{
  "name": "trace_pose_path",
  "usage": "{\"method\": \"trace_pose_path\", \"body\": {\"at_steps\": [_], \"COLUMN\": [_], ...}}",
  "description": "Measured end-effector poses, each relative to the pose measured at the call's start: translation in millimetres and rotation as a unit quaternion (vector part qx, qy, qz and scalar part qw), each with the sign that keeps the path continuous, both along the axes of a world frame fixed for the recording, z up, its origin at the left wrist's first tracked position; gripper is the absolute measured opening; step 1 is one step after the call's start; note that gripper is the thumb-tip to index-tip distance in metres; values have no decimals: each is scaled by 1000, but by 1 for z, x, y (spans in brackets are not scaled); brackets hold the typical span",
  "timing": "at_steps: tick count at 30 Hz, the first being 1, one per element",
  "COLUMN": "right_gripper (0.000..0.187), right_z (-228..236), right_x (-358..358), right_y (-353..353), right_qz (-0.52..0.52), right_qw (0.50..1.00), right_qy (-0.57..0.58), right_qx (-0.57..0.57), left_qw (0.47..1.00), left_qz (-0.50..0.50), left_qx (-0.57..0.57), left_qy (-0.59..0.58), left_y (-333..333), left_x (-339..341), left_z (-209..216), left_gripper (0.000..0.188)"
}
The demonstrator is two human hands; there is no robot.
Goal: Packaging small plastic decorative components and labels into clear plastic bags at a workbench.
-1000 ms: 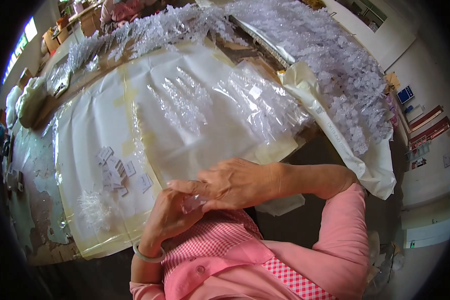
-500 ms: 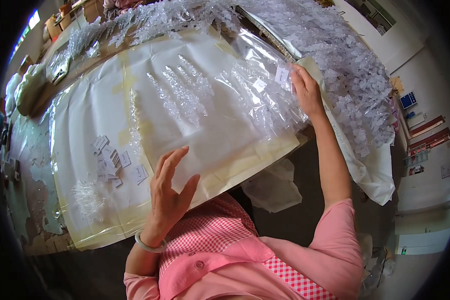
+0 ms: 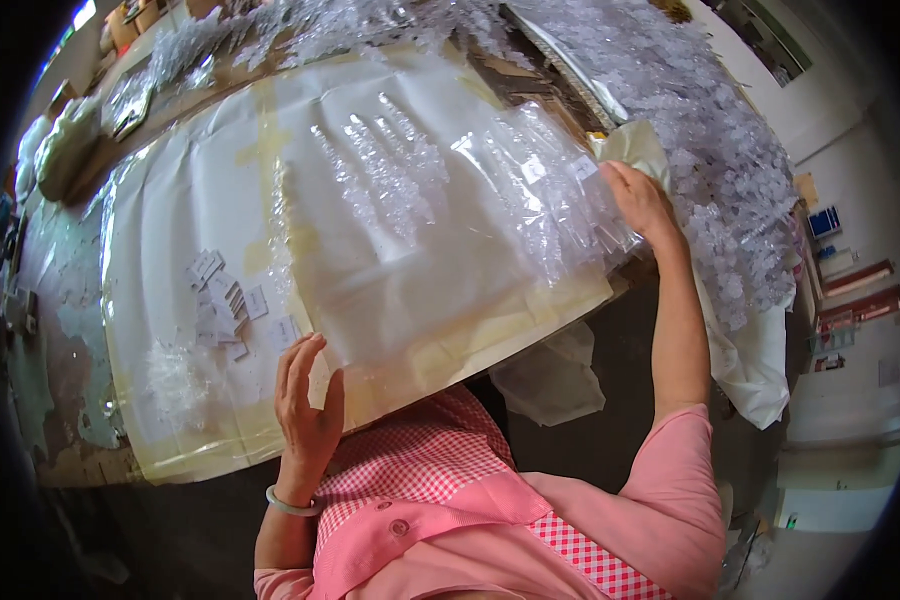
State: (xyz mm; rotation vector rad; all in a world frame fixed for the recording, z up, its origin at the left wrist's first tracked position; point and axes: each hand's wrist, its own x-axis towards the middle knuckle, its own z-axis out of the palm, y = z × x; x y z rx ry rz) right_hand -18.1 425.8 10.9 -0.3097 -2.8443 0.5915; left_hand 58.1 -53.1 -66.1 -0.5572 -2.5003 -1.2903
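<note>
On the right side of the covered table lies a heap of clear plastic bags [image 3: 555,215] holding clear, glittery icicle ornaments, with small white labels showing. My right hand [image 3: 645,205] is at the heap's right edge, fingers extended toward a label; its thumb is hidden. Over the table's front edge hovers my left hand [image 3: 308,405], empty, with thumb and fingers apart. Several loose icicle ornaments [image 3: 395,175] lie mid-table, spread side by side. Small white tags [image 3: 225,305] are scattered beyond my left hand, beside a tangle of fine white strings [image 3: 180,380].
A large pile of frosted clear ornaments [image 3: 710,190] fills the right side and runs along the back. White sheeting [image 3: 755,375] hangs off the right. Stuffed plastic bags [image 3: 68,160] stand at the far left. A translucent bag [image 3: 555,375] lies below the table edge.
My right hand has moved slightly right and down, and the raised clear film has settled onto the heap. My left hand has drawn back left, toward me.
</note>
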Motion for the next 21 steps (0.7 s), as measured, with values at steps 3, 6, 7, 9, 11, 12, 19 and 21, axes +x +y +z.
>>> {"method": "trace_pose_path", "body": {"at_steps": [3,6,7,9,11,12,19,21], "right_gripper": [36,24,23,21,25,26,27,31], "right_z": [10,36,35,22,0,-11,-77,-84], "right_x": [-1,12,16,19,16,14,-7,-10], "right_y": [-21,-95,-119,-159,-206,-228,-327,-344], "right_qz": [-15,80,137,241,382,433,525,435], "right_qw": [989,986,980,961,917,897,848,900], "right_qy": [94,146,145,128,111,94,21,19], "right_qx": [110,28,31,33,-9,-5,-70,-36], "left_qw": [997,994,992,994,994,991,984,986], "left_qz": [39,27,31,35,57,76,123,119], "left_qx": [3,-41,-62,-62,-65,-77,-97,-89], "left_qy": [72,94,104,86,72,78,86,70], "left_y": [-10,-16,-21,-23,-29,-32,-48,-47], "left_x": [6,8,11,13,16,17,15,14], "left_z": [-7,-15,-21,-27,-29,-29,-37,-37], "left_gripper": [39,28,26,25,24,25,28,31]}}
